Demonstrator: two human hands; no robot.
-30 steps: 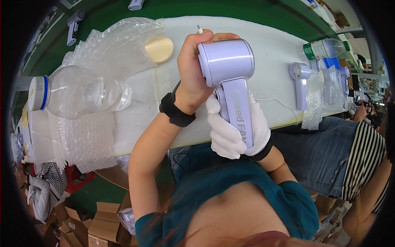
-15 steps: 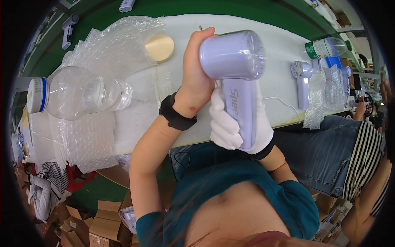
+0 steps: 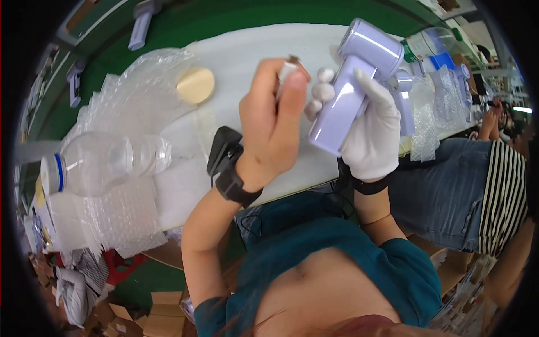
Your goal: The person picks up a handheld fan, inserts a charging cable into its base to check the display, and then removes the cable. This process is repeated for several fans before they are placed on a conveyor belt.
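A long white surface [image 3: 188, 180] crosses the middle of the frame, with loose sheets of clear bubble wrap [image 3: 123, 101] spread over its left side and a big white-lidded, clear plastic jar [image 3: 98, 165] lying sideways at the left. At upper right of centre, the right hand [image 3: 373, 132], in a white glove, holds a glossy lavender handheld fan [image 3: 347, 81] with a drum-shaped head, its grip closed around the handle, which slants down to the left. The bare left hand [image 3: 275, 118], at the centre, pinches a small white plug with a metal tip [image 3: 287, 72] between thumb and fingers, well clear of the fan. As far as can be judged, the fan is put together whole; it has no wrapping round it, and the plug is not joined to it. A matching lavender fan [image 3: 404, 109] at the right is partly covered by the gloved hand. Hard to make out are the blurred plug tip, any lead running from it, the socket on the fan and the grille of its head, which faces away; whether it runs cannot be told, so what is left for it stays unclear.
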